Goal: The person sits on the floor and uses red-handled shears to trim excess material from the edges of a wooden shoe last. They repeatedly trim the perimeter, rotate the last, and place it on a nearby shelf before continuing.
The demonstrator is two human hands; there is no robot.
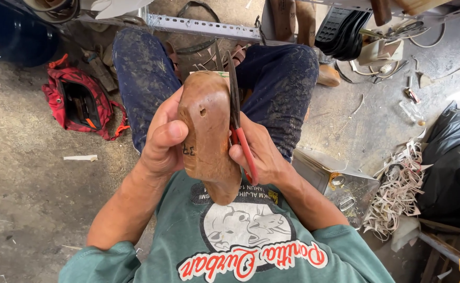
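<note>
Floor: dusty concrete [25, 173], red bag [80, 102] lying left.
Left hand [162, 139]: clasping wooden shoe last [207, 131] upright over lap.
Right hand [256, 154]: gripping red-handled scissors [239, 123] against last's edge.
Care: steady last, blades flush.

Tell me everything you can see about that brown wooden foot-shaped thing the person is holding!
The wooden shoe form is a smooth, worn, reddish-brown block shaped like a foot. It has a small round hole near the top and dark markings on its side. It is held upright above the lap, one end towards the chest. The left hand grips its side, thumb pressed on it. The right hand holds red-handled pliers against its other edge.
</note>
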